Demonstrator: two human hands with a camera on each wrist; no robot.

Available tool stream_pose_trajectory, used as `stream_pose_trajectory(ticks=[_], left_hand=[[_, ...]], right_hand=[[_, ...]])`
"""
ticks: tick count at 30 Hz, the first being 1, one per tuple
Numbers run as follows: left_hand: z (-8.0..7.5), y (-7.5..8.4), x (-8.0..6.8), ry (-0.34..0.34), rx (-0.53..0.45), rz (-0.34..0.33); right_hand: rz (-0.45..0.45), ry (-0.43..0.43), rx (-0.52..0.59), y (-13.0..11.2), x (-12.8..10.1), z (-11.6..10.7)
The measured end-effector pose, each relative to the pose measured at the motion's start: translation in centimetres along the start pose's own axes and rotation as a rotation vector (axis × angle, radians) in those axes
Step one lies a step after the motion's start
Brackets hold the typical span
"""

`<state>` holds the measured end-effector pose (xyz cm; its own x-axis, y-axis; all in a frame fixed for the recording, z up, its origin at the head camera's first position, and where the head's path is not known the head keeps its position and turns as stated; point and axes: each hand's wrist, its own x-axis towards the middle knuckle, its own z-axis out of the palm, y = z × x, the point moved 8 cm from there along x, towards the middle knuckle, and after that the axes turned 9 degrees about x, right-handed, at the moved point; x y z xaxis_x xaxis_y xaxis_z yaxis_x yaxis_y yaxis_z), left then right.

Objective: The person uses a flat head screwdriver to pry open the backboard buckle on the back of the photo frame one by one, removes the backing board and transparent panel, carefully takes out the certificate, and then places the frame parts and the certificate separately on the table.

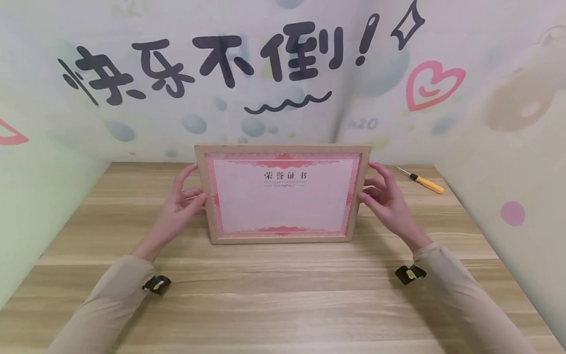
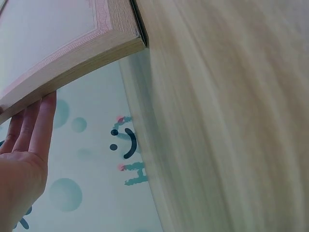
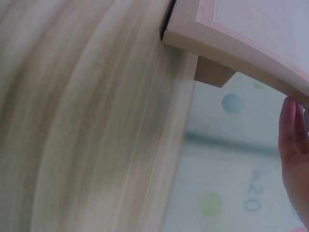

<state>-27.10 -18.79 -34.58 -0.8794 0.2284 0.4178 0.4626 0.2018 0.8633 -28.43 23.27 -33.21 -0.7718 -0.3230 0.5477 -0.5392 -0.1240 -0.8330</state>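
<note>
So the frame (image 1: 283, 240) was standing upright on the table (image 1: 283, 305), bottom edge down on the wood, roughly midway between the left and right edges and closer to the back edge than the front. Pale wood thing, with a pink-bordered certificate (image 1: 285, 211) facing the person and a dark heading near the top of it.

Both hands had hold of it, one per side. The left hand (image 1: 179, 204) gripped the left side, thumb at the front and fingers reaching round the edge. The right hand (image 1: 389, 204) did pretty much the same on the right side. From the right wrist you could also spot a wooden block (image 3: 215, 72) sticking out behind the frame, just above the table.

Over by the back right corner lay a screwdriver (image 1: 426, 183), yellow handle angled toward the right edge, well apart from the frame.

Past the back edge hung a pale backdrop (image 1: 155, 128) with big dark lettering and a pink heart (image 1: 429, 91). Both sleeves (image 1: 110, 295) were beige, each with a black gadget (image 1: 156, 284) at the wrist.
</note>
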Motion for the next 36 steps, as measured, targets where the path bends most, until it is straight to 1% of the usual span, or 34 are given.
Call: stream_pose_trajectory(ticks=[2,5,9,12,19,26,32,36], left_hand=[[0.0,0.1,0.0,-0.004,-0.010,0.001],[0.1,0.2,0.0,-0.008,0.006,-0.003],[0.1,0.4,0.1,0.000,0.027,-0.012],[0.1,0.7,0.1,0.009,0.022,-0.011],[-0.1,1.4,0.4,0.016,0.014,-0.017],[-0.4,1.8,0.7,0.033,0.006,-0.012],[-0.4,1.8,0.7,0.034,0.026,-0.018],[-0.3,1.5,1.0,0.030,0.029,-0.024]], right_hand=[[-0.020,0.003,0.020,-0.1,0.0,-0.1],[-0.038,0.013,0.043,-0.2,0.0,-0.3],[-0.019,0.030,0.026,-0.4,-0.1,-0.6],[-0.001,0.033,0.008,-0.6,0.0,-0.7],[0.006,-0.005,0.001,-1.5,0.5,-0.7],[-0.015,-0.018,0.040,-2.2,1.0,-0.6],[-0.009,-0.013,0.039,-2.2,0.9,-0.6],[-0.028,-0.016,0.008,-2.0,1.0,-0.6]])
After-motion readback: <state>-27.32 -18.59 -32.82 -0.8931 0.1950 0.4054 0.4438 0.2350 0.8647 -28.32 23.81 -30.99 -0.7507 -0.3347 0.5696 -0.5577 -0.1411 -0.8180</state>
